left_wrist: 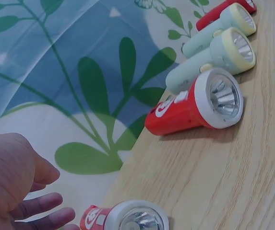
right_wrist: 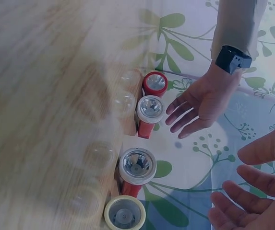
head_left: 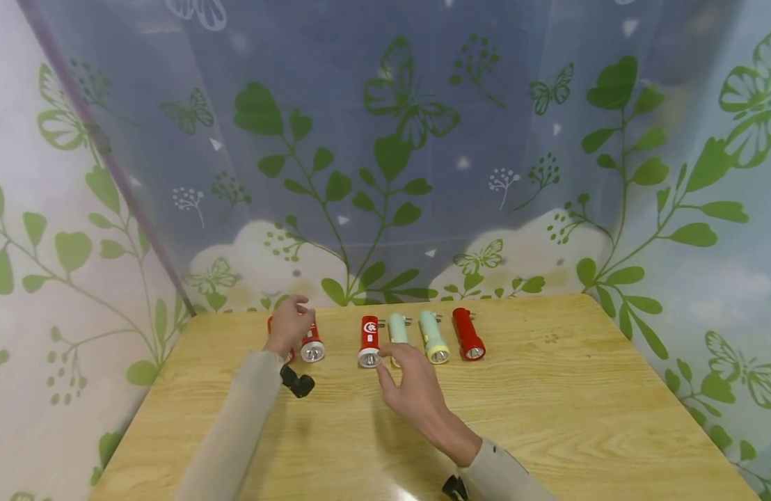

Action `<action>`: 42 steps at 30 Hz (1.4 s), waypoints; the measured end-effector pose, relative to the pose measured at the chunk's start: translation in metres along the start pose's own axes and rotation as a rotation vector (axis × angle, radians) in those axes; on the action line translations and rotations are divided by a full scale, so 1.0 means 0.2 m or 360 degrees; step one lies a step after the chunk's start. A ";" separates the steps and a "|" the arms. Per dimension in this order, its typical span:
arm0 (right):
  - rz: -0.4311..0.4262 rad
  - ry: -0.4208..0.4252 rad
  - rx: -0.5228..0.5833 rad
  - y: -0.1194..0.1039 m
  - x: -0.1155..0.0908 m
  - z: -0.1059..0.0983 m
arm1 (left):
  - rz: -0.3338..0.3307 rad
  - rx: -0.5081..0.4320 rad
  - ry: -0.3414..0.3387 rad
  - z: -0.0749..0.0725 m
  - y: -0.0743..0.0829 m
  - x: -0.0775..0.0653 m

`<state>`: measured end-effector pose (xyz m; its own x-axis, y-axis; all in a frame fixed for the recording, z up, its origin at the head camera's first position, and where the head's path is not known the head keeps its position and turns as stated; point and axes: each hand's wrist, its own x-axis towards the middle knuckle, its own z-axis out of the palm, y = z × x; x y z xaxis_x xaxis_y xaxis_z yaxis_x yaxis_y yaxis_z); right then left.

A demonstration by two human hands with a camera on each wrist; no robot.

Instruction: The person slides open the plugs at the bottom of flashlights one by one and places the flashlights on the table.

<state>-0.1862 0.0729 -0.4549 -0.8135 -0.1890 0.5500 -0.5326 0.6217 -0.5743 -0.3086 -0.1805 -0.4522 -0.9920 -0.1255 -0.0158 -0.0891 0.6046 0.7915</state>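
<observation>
Several flashlights lie in a row with their lenses toward me. My left hand (head_left: 290, 323) is over the two left ones, an all-red flashlight (right_wrist: 155, 84) and a red flashlight with a white head (head_left: 312, 350), and partly hides them in the head view. In the left wrist view its loosely bent fingers hold nothing. Another red flashlight with a white head (head_left: 369, 334) lies farther right. Close by it, my right hand (head_left: 417, 386) has thumb and fingers apart, nothing between them, and covers part of a mint flashlight (head_left: 398, 325) in the head view.
To the right lie a second mint flashlight (head_left: 433, 335) with a pale yellow head and a red flashlight (head_left: 469, 335). The row sits near the back edge of the wooden table (head_left: 579, 403). A leaf-and-butterfly patterned curtain (head_left: 385, 139) hangs behind it and along both sides.
</observation>
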 end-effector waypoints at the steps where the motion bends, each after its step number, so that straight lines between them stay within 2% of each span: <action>1: -0.0010 0.0005 -0.0010 0.00 -0.01 0.00 | -0.0015 0.0005 0.0002 0.00 0.00 0.00; 8: -0.0026 0.0022 -0.0008 0.01 -0.03 -0.03 | -0.0070 0.0035 0.0009 0.01 -0.01 0.01; 17: -0.0003 0.0008 0.0006 0.02 -0.05 -0.06 | -0.0007 0.0214 0.0074 0.03 -0.03 0.02; 25: 0.0044 -0.0037 0.0041 0.01 -0.06 -0.09 | -0.0013 0.0292 0.0037 0.06 -0.06 0.03; 35: 0.0106 -0.0097 0.0092 0.02 -0.08 -0.09 | -0.0056 0.0299 0.0033 0.08 -0.09 0.02; 42: 0.0105 -0.0084 0.0116 0.01 -0.07 -0.09 | -0.0072 0.0315 0.0020 0.10 -0.10 0.05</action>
<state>-0.1716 0.0916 -0.4532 -0.8575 -0.1903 0.4779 -0.4915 0.5775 -0.6519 -0.3176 -0.1784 -0.4800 -0.9854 -0.1654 -0.0400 -0.1509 0.7408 0.6546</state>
